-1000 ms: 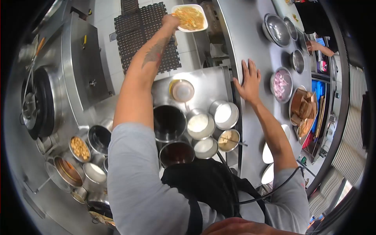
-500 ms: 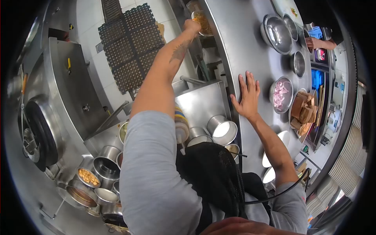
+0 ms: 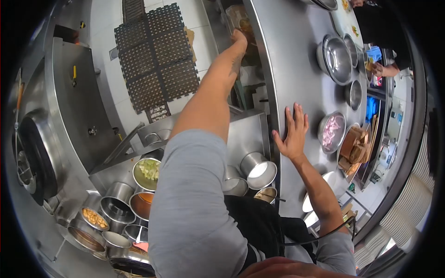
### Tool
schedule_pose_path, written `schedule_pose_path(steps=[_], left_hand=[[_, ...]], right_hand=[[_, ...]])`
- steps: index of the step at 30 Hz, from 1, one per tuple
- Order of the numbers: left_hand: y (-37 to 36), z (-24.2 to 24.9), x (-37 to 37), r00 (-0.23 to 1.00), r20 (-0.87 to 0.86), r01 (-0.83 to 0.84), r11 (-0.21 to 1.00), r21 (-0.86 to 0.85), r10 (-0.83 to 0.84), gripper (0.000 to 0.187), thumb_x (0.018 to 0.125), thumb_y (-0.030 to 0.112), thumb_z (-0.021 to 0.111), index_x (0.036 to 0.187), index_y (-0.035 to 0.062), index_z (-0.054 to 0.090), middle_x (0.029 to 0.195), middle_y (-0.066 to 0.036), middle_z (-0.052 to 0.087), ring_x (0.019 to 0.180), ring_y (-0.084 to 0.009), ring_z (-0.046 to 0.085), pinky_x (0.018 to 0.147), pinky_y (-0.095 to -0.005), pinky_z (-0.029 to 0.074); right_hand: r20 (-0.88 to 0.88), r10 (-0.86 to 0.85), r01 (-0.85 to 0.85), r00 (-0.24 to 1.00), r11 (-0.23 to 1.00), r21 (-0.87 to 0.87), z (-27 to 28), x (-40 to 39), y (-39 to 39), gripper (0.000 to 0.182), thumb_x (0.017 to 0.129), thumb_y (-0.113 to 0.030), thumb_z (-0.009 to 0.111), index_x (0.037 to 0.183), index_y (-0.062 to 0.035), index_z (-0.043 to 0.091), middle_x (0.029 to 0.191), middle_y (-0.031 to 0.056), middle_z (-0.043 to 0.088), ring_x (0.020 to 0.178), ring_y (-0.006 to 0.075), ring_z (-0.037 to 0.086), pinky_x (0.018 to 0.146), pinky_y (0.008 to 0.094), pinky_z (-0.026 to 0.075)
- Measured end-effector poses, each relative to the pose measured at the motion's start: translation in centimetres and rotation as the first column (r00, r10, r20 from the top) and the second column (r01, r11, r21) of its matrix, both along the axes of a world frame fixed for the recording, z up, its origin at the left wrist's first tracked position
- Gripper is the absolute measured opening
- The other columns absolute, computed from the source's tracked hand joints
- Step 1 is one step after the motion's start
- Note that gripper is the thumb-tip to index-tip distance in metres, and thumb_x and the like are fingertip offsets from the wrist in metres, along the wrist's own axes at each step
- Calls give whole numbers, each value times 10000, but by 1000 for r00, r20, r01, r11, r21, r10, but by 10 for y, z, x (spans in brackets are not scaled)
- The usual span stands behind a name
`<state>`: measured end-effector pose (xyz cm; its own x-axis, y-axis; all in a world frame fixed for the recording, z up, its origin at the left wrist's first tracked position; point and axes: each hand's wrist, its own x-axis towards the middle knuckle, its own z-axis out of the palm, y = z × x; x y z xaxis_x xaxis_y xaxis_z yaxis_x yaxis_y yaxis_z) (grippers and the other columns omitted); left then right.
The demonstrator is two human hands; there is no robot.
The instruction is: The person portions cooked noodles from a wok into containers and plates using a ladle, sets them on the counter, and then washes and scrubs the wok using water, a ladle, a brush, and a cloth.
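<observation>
Left hand [image 3: 239,38] is stretched far out, under the edge of the steel counter [image 3: 296,69], closed on what looks like a plate [image 3: 240,21] of yellowish food. The plate is mostly hidden by the counter lip and the hand, so its rim cannot be traced. Right hand [image 3: 292,134] lies flat on the counter edge, fingers spread wide, holding nothing. The grey sleeve [image 3: 194,204] blocks several of the steel pots [image 3: 257,169] below. A bowl of pink slices [image 3: 332,132] sits near the right hand. At upper right, another person's hand [image 3: 378,69] shows, body cut off.
</observation>
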<state>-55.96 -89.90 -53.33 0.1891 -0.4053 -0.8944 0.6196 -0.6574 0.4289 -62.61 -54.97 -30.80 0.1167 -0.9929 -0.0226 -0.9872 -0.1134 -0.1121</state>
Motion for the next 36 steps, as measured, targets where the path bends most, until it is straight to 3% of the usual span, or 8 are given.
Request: schedule_pose_path(steps=[2, 8, 11, 14, 16, 20, 25, 36], left_hand=[[-3, -36, -5, 494, 639, 797, 601, -61, -590, 370, 804, 284, 626, 1089, 50, 647, 1098, -188, 645, 1001, -340, 634, 815, -397, 509], [-20, -68, -23, 571, 440, 814, 546, -197, -693, 428, 823, 292, 637, 1209, 113, 586, 1185, -138, 610, 1120, -260, 586, 905, -367, 491], [-33, -120, -56, -261, 881, 959, -2, 283, -395, 495, 777, 279, 700, 1216, 96, 564, 1122, -132, 638, 1077, -273, 611, 887, -377, 507], [-27, -94, -50, -247, 790, 950, 21, 312, -561, 516, 800, 367, 656, 1222, 89, 552, 1076, -139, 654, 1063, -276, 615, 876, -369, 508], [-8, -48, -20, 646, 432, 735, 666, -130, -629, 499, 788, 369, 654, 1181, 75, 565, 1046, -158, 650, 1072, -274, 603, 872, -373, 507], [-31, -67, -9, 930, 98, 367, 905, -218, -353, 443, 747, 246, 679, 1125, 44, 567, 1035, -166, 650, 1038, -291, 616, 857, -398, 512], [-39, -46, 37, 674, 615, 653, 719, -238, -409, 398, 722, 137, 697, 1069, 4, 554, 1035, -174, 642, 957, -296, 650, 732, -419, 571], [-134, -9, 108, 939, 324, 139, 989, -42, -118, 301, 820, 53, 649, 978, -176, 536, 795, -187, 688, 578, -289, 683, 447, -317, 573]], right_hand=[[-5, 10, -10, 1000, 1000, 17, -1, 1, -4, 758, 780, -392, 616, 1415, -80, 344, 1477, 230, 261, 1377, 388, 231, 1092, 550, 99], [-9, -5, 5, 1000, 1000, 14, -3, 3, -5, 755, 788, -393, 614, 1415, -68, 347, 1474, 238, 263, 1376, 392, 235, 1097, 536, 91], [-6, -10, 10, 1000, 1000, 8, -4, 4, -5, 758, 785, -388, 617, 1415, -67, 344, 1475, 241, 259, 1376, 393, 235, 1098, 534, 93], [-12, -6, 6, 1000, 1000, 15, -2, 4, -5, 758, 783, -383, 619, 1414, -63, 344, 1475, 243, 257, 1376, 393, 235, 1100, 532, 94], [-14, -10, 11, 1000, 1000, 19, -1, 4, -5, 758, 783, -381, 619, 1413, -62, 345, 1476, 243, 256, 1376, 392, 234, 1100, 530, 95], [-11, -1, 1, 1000, 1000, 11, -2, 2, -6, 758, 778, -379, 621, 1412, -64, 348, 1476, 242, 256, 1378, 391, 233, 1100, 527, 100], [-4, -9, 9, 1000, 1000, 10, -2, 4, -6, 758, 771, -366, 625, 1412, -71, 349, 1476, 238, 256, 1377, 392, 233, 1099, 536, 100], [36, -43, 41, 998, 998, 54, 3, -9, -4, 762, 727, -350, 638, 1395, -86, 384, 1465, 234, 283, 1360, 397, 262, 1082, 575, 135]])
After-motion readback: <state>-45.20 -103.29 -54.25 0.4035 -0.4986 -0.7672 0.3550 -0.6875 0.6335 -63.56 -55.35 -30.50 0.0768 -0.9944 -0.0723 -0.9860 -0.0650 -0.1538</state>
